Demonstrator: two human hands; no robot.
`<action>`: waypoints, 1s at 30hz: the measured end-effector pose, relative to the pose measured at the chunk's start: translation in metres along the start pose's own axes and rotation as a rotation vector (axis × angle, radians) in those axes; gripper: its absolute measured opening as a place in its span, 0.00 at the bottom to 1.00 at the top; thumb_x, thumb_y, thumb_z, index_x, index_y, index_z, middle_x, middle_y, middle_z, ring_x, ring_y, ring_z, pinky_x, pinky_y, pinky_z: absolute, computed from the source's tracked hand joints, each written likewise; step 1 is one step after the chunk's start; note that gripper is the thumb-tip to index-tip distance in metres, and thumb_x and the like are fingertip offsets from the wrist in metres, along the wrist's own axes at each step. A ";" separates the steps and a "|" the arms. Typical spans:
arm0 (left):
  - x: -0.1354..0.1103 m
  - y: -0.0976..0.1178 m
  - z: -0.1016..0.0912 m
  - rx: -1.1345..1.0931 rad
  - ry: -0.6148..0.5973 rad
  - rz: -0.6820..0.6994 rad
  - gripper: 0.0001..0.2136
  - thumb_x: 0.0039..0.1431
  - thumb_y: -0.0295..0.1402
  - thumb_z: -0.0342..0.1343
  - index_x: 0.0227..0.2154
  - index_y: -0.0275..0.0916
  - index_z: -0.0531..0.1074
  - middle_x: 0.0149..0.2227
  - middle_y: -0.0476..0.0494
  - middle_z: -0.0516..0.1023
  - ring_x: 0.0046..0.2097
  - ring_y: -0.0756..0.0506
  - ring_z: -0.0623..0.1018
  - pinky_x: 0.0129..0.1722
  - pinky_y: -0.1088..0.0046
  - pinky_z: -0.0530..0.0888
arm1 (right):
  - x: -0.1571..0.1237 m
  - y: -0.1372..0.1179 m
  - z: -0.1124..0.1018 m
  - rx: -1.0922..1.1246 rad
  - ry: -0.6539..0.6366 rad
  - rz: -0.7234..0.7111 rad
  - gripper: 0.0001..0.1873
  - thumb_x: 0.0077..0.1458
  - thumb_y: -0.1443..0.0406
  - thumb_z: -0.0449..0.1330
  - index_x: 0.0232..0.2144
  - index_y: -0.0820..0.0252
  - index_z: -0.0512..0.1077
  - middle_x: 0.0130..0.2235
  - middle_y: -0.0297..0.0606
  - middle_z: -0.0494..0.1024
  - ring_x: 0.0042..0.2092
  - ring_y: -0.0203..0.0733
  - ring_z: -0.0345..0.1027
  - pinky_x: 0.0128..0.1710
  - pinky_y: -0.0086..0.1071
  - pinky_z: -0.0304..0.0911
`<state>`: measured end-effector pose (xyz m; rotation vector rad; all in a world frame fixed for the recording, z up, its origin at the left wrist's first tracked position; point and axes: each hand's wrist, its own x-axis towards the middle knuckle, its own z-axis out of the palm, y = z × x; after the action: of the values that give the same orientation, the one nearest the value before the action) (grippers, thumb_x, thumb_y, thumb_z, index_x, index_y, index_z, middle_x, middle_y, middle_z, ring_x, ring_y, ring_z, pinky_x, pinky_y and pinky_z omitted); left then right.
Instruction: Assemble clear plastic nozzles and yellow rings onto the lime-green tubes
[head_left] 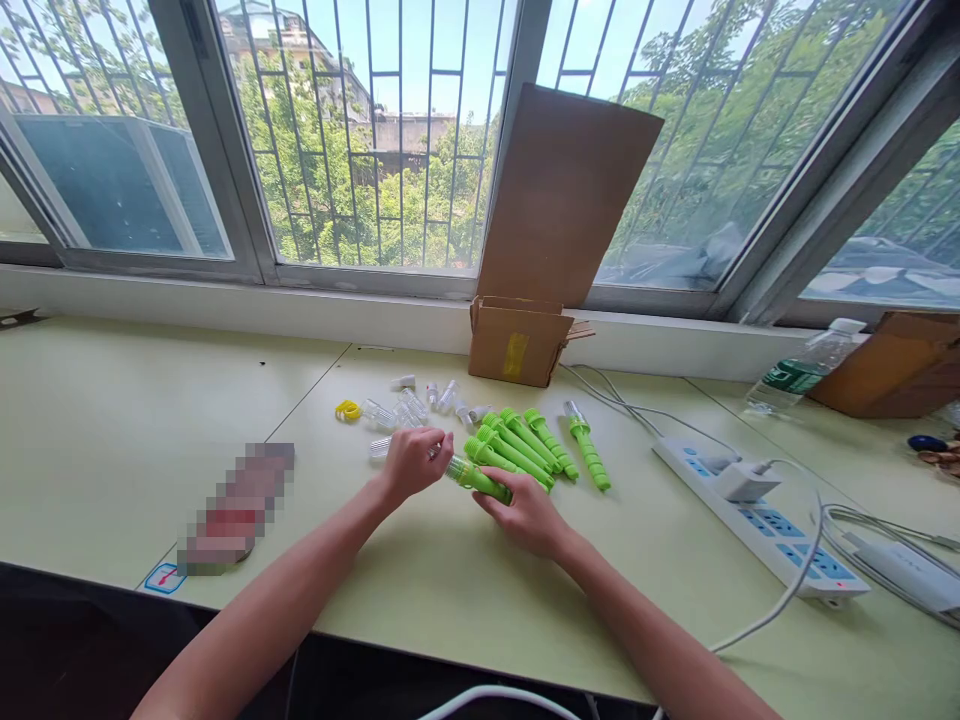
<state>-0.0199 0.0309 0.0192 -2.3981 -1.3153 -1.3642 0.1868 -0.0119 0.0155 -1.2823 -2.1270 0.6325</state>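
Note:
My right hand (525, 510) is closed round a green plastic spike (478, 480), held tilted just above the table. At its upper end sits a clear tube (454, 466), and my left hand (415, 462) grips that end with closed fingers, partly hiding it. Beside my right hand lie several similar green spikes (517, 448) with threaded collars, side by side. One more spike (592, 455), with a clear tube on its end, lies apart to the right. Behind my left hand are loose clear tubes (411, 407), small white-capped pieces (403, 382) and yellow rings (348, 410).
A cardboard box (517, 340) with its flap up stands against the window sill. On the right lie a white power strip (757, 525) with cables, a water bottle (802, 368) and another box (892, 365). A blurred-out object (240, 510) is on the left.

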 end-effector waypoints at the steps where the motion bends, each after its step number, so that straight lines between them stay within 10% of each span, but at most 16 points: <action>1: 0.000 0.000 0.000 0.001 -0.001 -0.002 0.20 0.62 0.35 0.46 0.14 0.38 0.61 0.15 0.51 0.63 0.18 0.53 0.58 0.21 0.75 0.55 | 0.000 0.000 0.000 -0.001 -0.001 0.004 0.17 0.54 0.59 0.59 0.45 0.55 0.77 0.36 0.36 0.82 0.35 0.46 0.74 0.42 0.37 0.66; 30: 0.000 -0.001 0.001 0.004 -0.031 -0.042 0.20 0.62 0.36 0.46 0.14 0.38 0.62 0.15 0.51 0.63 0.18 0.53 0.58 0.22 0.75 0.56 | 0.001 0.001 0.000 0.004 -0.007 0.000 0.18 0.53 0.59 0.59 0.46 0.54 0.77 0.40 0.37 0.82 0.36 0.48 0.75 0.43 0.38 0.67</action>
<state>-0.0196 0.0317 0.0184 -2.4114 -1.3819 -1.3386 0.1870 -0.0107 0.0146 -1.2800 -2.1298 0.6416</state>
